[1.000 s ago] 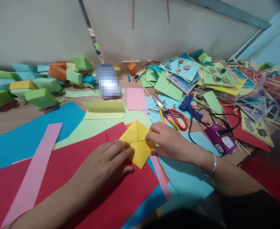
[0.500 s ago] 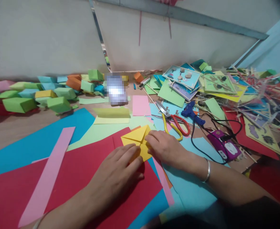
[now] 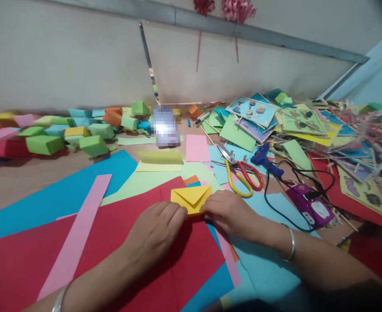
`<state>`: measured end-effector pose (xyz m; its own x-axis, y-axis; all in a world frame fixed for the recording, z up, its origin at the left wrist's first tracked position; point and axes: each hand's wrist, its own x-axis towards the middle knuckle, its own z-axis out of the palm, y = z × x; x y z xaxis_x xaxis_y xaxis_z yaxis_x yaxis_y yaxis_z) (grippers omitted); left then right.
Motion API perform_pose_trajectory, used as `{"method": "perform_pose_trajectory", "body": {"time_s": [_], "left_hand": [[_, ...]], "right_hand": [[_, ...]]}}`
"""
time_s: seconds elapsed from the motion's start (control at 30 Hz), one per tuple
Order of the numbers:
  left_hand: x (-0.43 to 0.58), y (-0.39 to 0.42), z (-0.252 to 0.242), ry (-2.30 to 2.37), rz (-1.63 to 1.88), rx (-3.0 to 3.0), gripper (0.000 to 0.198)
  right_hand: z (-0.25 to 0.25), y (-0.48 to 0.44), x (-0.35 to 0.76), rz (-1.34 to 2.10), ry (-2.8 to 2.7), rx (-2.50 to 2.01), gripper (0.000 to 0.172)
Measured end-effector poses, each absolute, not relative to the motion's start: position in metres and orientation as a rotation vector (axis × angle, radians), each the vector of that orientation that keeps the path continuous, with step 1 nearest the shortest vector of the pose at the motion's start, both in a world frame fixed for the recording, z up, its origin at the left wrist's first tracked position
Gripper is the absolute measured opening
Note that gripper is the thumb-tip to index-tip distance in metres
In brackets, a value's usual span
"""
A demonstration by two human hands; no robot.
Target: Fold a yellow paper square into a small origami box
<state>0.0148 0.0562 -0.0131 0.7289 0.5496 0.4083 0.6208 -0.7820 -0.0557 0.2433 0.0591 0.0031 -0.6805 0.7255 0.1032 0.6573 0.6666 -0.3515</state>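
A small yellow folded paper (image 3: 191, 198), shaped like an envelope with a pointed flap, sits over the large red sheet (image 3: 112, 247). My left hand (image 3: 156, 229) pinches its lower left edge, fingers curled and pressed together. On the opposite side, my right hand (image 3: 231, 214) grips the lower right edge between thumb and fingers. Both thumbs are mostly hidden beneath the paper. Just beyond my right hand lie scissors (image 3: 239, 175) with one yellow and one red handle.
Folded paper boxes (image 3: 93, 146) line the back left. A pink strip (image 3: 76, 234) crosses the red sheet. At right are a blue glue gun (image 3: 267, 160), its black cable, a purple box (image 3: 309, 206) and piled cards (image 3: 252, 110). A blurred-out phone-like object (image 3: 165, 128) stands at the back.
The yellow paper has gone from a diamond with corners folded inward to an envelope-like rectangle. Both hands now grip its lower edge, and the view has tilted slightly upward.
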Motion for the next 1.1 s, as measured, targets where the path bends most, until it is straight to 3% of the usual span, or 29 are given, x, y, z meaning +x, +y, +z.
{"method": "perform_pose_trajectory", "body": {"time_s": [0.17, 0.4, 0.57, 0.73, 0.9, 1.03, 1.1], "left_hand": [[0.013, 0.064, -0.018, -1.175, -0.45, -2.804, 0.03], [0.014, 0.068, -0.023, -1.213, -0.564, -2.754, 0.023], [0.016, 0.075, -0.022, -1.229, -0.646, -2.7, 0.017], [0.016, 0.076, -0.018, -1.314, -0.581, -2.633, 0.025], [0.016, 0.073, -0.018, -1.374, -0.557, -2.765, 0.011], [0.014, 0.074, -0.018, -1.423, -0.567, -2.793, 0.029], [0.014, 0.075, -0.018, -1.477, -0.54, -2.791, 0.03]], "right_hand": [[0.005, 0.059, 0.24, 0.641, -2.453, -1.355, 0.008], [-0.002, 0.056, 0.235, 0.552, -2.386, -1.689, 0.008], [0.0, 0.055, 0.233, 0.48, -2.455, -1.731, 0.007], [0.002, 0.052, 0.231, 0.413, -2.514, -1.723, 0.006], [-0.001, 0.051, 0.234, 0.402, -2.465, -1.626, 0.003], [-0.002, 0.053, 0.236, 0.406, -2.337, -1.572, 0.006], [-0.001, 0.054, 0.237, 0.42, -2.302, -1.584, 0.016]]}}
